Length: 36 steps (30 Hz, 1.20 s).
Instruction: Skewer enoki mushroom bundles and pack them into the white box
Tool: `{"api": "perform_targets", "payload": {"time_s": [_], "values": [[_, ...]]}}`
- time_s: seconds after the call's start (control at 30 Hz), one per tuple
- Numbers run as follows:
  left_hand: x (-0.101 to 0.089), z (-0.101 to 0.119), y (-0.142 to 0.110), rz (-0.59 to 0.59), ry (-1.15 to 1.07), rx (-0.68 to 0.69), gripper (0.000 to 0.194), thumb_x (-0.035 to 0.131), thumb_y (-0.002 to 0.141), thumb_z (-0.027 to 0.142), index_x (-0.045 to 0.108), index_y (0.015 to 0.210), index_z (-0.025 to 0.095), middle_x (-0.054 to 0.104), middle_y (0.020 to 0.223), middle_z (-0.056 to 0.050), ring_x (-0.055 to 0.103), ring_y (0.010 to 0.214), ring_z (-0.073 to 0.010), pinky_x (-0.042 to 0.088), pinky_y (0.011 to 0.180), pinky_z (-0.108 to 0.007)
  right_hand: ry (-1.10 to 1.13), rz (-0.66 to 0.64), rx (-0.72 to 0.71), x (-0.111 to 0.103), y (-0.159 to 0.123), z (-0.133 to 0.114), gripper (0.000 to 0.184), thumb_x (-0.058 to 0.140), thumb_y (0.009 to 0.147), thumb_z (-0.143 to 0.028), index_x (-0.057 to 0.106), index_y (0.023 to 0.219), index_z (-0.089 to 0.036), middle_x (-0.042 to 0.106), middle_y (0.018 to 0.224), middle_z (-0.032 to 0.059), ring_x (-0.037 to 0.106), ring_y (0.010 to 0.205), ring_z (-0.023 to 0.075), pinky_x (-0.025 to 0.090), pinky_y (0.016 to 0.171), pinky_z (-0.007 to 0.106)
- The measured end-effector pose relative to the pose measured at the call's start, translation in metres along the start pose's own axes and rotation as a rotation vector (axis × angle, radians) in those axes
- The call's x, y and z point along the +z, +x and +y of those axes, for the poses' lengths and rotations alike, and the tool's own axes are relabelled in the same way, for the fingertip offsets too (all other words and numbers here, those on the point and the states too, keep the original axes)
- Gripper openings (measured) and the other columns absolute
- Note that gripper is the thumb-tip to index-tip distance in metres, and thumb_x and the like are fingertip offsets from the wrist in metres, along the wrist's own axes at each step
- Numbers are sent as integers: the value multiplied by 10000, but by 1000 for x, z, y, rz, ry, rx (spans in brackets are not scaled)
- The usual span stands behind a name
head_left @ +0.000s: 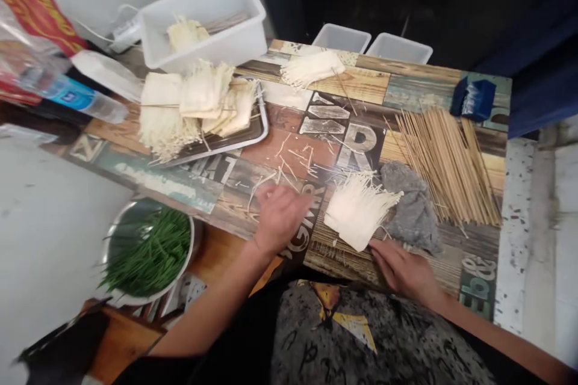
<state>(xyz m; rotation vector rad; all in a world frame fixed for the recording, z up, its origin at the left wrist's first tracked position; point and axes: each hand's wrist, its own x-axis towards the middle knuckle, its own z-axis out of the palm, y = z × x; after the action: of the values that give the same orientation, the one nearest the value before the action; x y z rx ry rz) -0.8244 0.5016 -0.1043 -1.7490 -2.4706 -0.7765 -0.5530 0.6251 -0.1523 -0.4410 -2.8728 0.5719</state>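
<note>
A flat, pale bundle of enoki mushrooms (356, 210) lies on the patterned table in front of me, stems fanned toward the far side. My right hand (406, 267) rests at its near right corner, fingers stretched out, fingertips beside or just touching the cut base. Slightly blurred, my left hand (284, 213) is closed low over the table among loose enoki strands (264, 180), its fingers bunched around some of them. More thin strands (304, 159) are scattered beyond it. A crumpled grey cloth (409, 204) lies against the right side of the bundle.
Many wooden skewers (451, 162) lie at the right near a dark blue packet (473, 99). Left stands a tray (264, 126) of flattened enoki (162, 108), with a white bin (203, 51) behind. Another enoki bundle (311, 69) lies at the back. A bowl (193, 240) holds green chives (149, 252).
</note>
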Motion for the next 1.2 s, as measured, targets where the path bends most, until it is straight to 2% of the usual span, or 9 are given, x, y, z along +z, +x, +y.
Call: {"api": "perform_targets", "payload": {"time_s": [0.07,0.13,0.33,0.5,0.73,0.9,1.0,1.1,1.2], "values": [[8,4,-23,13,57,229,121,571,904,217,675,965,230,702,858,1,582,866,-171,274,887,-387,-119,111,-92,1,0,-2,251,425,953,-176,582,1148,-156,694,902,59,632,661,137,391,489,262],[12,5,-39,20,69,303,193,538,908,167,659,1053,209,711,956,-26,588,962,-189,282,896,-386,-181,144,-97,1,3,-11,265,424,944,-145,571,1164,-139,686,891,62,608,613,132,385,488,276],[5,-8,-49,138,78,301,236,538,890,129,652,1087,194,717,1031,-55,597,999,-208,312,881,-387,-263,141,-39,15,23,-66,345,404,906,-96,576,1203,-134,668,873,57,547,530,127,362,485,282],[-5,-22,-67,150,85,277,279,510,866,79,622,1110,151,701,1100,-92,599,1020,-233,336,907,-415,-391,112,41,27,36,-99,347,490,846,-92,607,1164,-170,667,851,40,520,492,131,307,448,288],[6,-29,-84,94,77,384,455,540,840,116,506,1290,52,602,1285,-178,508,1245,-282,358,1033,-446,-412,73,-42,21,36,-92,406,445,802,-47,581,1176,-132,649,874,54,507,494,143,333,451,302],[10,-35,-86,75,96,448,489,541,826,128,495,1305,39,603,1287,-176,457,1310,-276,353,1090,-433,-371,91,-101,22,36,-85,410,399,828,-58,565,1199,-112,652,897,78,492,499,141,361,465,301],[9,-34,-86,14,120,454,487,523,847,166,491,1309,17,578,1317,-185,445,1323,-272,326,1121,-426,-345,110,-126,25,35,-82,376,415,851,-77,559,1199,-94,651,882,90,508,506,139,369,465,299],[11,-27,-87,-33,145,427,486,499,873,206,488,1320,13,563,1338,-179,450,1321,-268,312,1133,-410,-312,89,-134,26,36,-79,470,409,813,-47,507,1270,-93,628,822,61,491,482,138,357,444,302],[17,-20,-89,21,161,417,461,444,900,234,520,1289,0,587,1308,-184,476,1300,-266,322,1125,-391,-312,37,-136,24,37,-76,572,393,778,-16,439,1339,-114,593,792,25,484,483,142,355,451,303]]}}
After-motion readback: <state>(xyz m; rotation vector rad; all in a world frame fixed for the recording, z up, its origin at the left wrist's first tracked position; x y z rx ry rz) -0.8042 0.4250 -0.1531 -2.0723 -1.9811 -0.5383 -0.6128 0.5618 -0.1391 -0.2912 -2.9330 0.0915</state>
